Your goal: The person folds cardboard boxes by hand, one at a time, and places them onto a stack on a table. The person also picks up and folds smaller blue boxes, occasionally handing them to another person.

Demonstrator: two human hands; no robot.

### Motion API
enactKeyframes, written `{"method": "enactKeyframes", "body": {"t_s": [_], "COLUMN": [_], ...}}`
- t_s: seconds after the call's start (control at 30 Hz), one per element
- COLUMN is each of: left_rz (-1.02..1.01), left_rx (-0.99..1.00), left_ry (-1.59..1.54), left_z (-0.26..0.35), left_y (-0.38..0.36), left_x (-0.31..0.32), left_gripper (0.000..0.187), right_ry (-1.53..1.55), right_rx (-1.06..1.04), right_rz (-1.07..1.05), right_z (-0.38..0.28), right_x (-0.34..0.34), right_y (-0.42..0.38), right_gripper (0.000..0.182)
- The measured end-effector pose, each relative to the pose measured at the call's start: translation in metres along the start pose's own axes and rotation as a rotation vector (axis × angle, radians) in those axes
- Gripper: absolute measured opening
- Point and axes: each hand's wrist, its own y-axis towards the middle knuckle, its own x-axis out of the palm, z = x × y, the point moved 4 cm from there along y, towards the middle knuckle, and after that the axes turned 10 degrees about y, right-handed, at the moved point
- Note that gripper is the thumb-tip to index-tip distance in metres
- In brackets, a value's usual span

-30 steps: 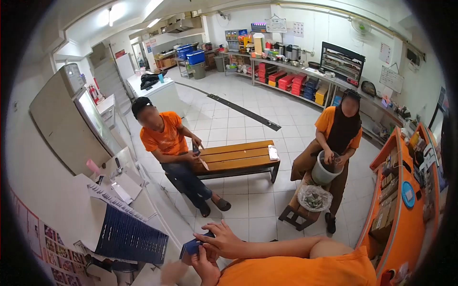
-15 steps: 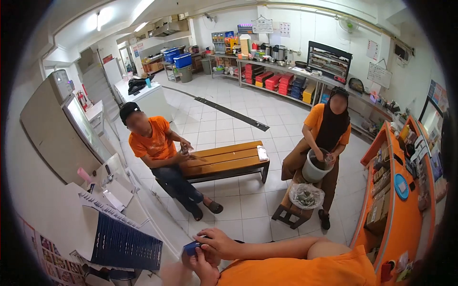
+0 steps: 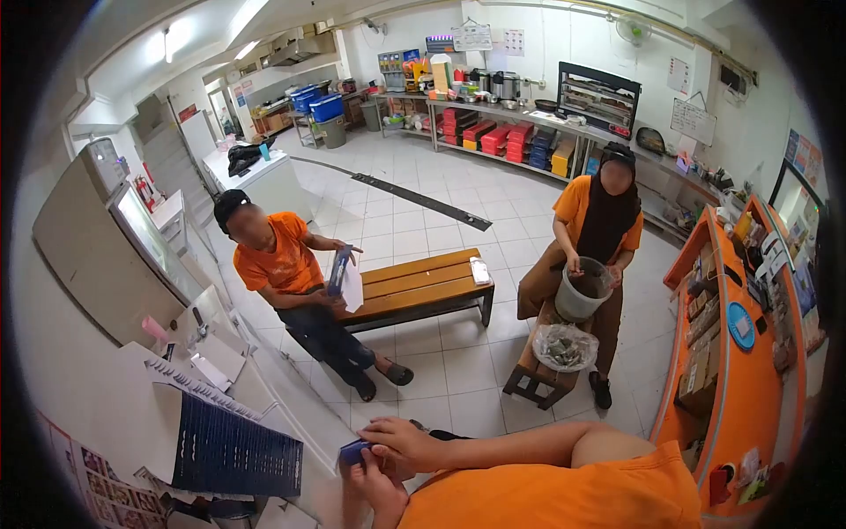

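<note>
A small dark blue object (image 3: 353, 452) is held between my two hands at the bottom of the head view. My left hand (image 3: 377, 483) grips its near side from below, thumb against it. Over its top and far side lie the bent fingers of my right hand (image 3: 401, 443). The object looks like a small folded box, but its exact shape is partly hidden by my fingers. To the left of my hands is a stack of dark blue folded pieces (image 3: 236, 448) on the white counter (image 3: 304, 441).
Someone in orange sits on a wooden bench (image 3: 423, 282), holding a blue and white flat box (image 3: 341, 271). Another person reaches into a grey bucket (image 3: 582, 295) behind a plastic bag (image 3: 565, 347) on a small bench. An orange shelf unit (image 3: 749, 406) stands at right.
The seated person now holds up a blue and white flat box. The person at the bucket has raised one hand to its rim. My hands keep hold of the blue object. The view has shifted slightly.
</note>
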Motion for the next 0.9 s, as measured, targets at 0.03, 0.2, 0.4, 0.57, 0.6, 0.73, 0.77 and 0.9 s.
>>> {"method": "enactKeyframes", "body": {"t_s": [0.03, 0.2, 0.4, 0.57, 0.6, 0.73, 0.77, 0.9], "left_rz": [0.090, -0.082, -0.057, 0.122, 0.092, -0.026, -0.019, -0.068], "left_rx": [-0.048, -0.077, -0.045, 0.023, 0.042, 0.034, 0.040, 0.015], "left_ry": [-0.069, -0.142, 0.021, -0.126, -0.174, -0.215, -0.230, -0.195], "left_z": [0.001, -0.023, -0.010, 0.004, 0.009, -0.005, -0.007, -0.013], "left_y": [-0.001, 0.015, -0.011, -0.002, 0.000, 0.008, 0.005, 0.000], "left_x": [-0.002, -0.023, 0.004, -0.015, -0.015, -0.034, -0.030, -0.004], "left_gripper": [0.022, 0.019, 0.018, 0.016, 0.014, 0.015, 0.015, 0.019], "right_ry": [0.001, 0.150, 0.081, 0.036, 0.126, -0.034, -0.038, -0.051], "right_rx": [-0.001, -0.046, 0.065, -0.123, -0.130, -0.314, -0.318, -0.173], "right_rz": [-0.005, -0.293, 0.005, -0.137, -0.186, -0.278, -0.294, -0.026], "right_z": [0.003, -0.010, -0.009, -0.024, -0.028, -0.038, -0.036, -0.014], "right_x": [-0.002, -0.016, -0.004, -0.005, -0.007, -0.008, -0.004, -0.007], "right_y": [-0.002, -0.012, 0.000, 0.011, 0.012, 0.018, 0.017, 0.021], "right_gripper": [0.041, 0.045, 0.046, 0.040, 0.034, 0.033, 0.033, 0.035]}}
